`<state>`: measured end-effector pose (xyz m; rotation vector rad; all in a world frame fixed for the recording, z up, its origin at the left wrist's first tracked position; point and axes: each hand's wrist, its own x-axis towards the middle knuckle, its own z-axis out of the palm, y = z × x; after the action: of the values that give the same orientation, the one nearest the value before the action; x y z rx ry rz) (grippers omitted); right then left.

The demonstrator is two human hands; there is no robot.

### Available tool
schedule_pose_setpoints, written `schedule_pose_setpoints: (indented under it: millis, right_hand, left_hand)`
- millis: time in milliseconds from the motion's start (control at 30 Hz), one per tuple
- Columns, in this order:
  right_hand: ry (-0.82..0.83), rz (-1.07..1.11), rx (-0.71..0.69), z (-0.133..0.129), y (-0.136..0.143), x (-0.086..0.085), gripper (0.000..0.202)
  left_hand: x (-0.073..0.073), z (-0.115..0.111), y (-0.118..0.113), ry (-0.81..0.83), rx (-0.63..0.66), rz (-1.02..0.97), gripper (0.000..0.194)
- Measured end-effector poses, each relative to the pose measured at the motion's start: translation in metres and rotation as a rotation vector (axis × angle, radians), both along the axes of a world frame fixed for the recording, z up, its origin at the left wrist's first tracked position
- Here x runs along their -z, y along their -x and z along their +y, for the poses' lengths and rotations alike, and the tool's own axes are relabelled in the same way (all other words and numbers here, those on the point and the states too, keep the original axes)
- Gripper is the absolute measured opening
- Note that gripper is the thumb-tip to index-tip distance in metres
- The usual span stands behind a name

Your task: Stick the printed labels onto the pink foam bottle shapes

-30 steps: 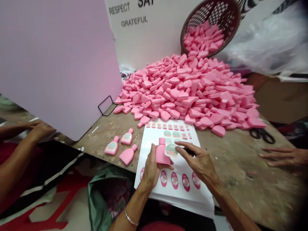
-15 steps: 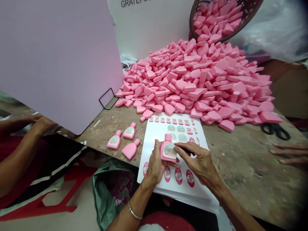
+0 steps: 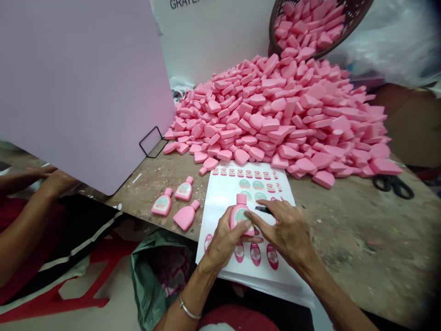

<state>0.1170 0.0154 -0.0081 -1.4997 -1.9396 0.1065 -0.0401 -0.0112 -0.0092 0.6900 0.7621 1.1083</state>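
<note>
the left hand (image 3: pixel 218 241) pinches a pink bottle-shaped piece (image 3: pixel 241 199) between thumb and fingers, its neck rising above them and its label (image 3: pixel 240 214) partly under both thumbs. on the right hand (image 3: pixel 289 230), thumb and forefinger are spread; a dark tool (image 3: pixel 263 209) shows between them, though i cannot tell whether it is gripped. a sticker sheet (image 3: pixel 214 211) lies beneath the fingers, three more pieces (image 3: pixel 186 217) sit to their left on the counter (image 3: pixel 344 230), a pink heap (image 3: pixel 275 119) spreads beyond them, and scissors (image 3: pixel 402 187) lie off to their right.
</note>
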Motion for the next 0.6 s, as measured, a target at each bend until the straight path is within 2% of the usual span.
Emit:
schedule_pose_setpoints:
  millis: [100, 167, 233, 300, 400, 433, 500, 533, 600]
  right_hand:
    - [0.077, 0.134, 0.061, 0.001, 0.004, 0.000, 0.055]
    - [0.210, 0.300, -0.023, 0.000, 0.010, 0.001, 0.061]
    - [0.330, 0.385, -0.078, 0.003, 0.009, 0.004, 0.061]
    - [0.384, 0.383, -0.034, 0.014, -0.005, 0.007, 0.055]
    - [0.313, 0.267, 0.151, 0.046, -0.052, 0.010, 0.046]
    - [0.247, 0.161, 0.216, 0.059, -0.069, 0.010, 0.045]
    - [0.148, -0.095, 0.272, 0.085, -0.099, 0.010, 0.042]
    - [0.129, -0.166, 0.264, 0.098, -0.109, 0.010, 0.040]
    - [0.138, -0.213, 0.205, 0.119, -0.120, 0.009, 0.031]
  left_hand:
    - [-0.005, -0.003, 0.000, 0.008, 0.051, 0.024, 0.033]
    - [-0.011, -0.006, -0.001, 0.001, 0.119, 0.080, 0.032]
    - [-0.015, -0.013, 0.003, -0.001, 0.155, 0.156, 0.036]
    - [-0.016, -0.020, 0.017, 0.024, 0.109, 0.248, 0.041]
    - [-0.008, -0.022, 0.059, 0.097, -0.046, 0.480, 0.047]
    - [-0.006, -0.019, 0.078, 0.084, -0.143, 0.612, 0.049]
    - [-0.003, -0.006, 0.116, 0.121, -0.411, 1.003, 0.046]
    - [-0.003, 0.003, 0.134, 0.109, -0.468, 1.195, 0.045]
    - [-0.006, 0.023, 0.164, 0.071, -0.439, 1.470, 0.045]
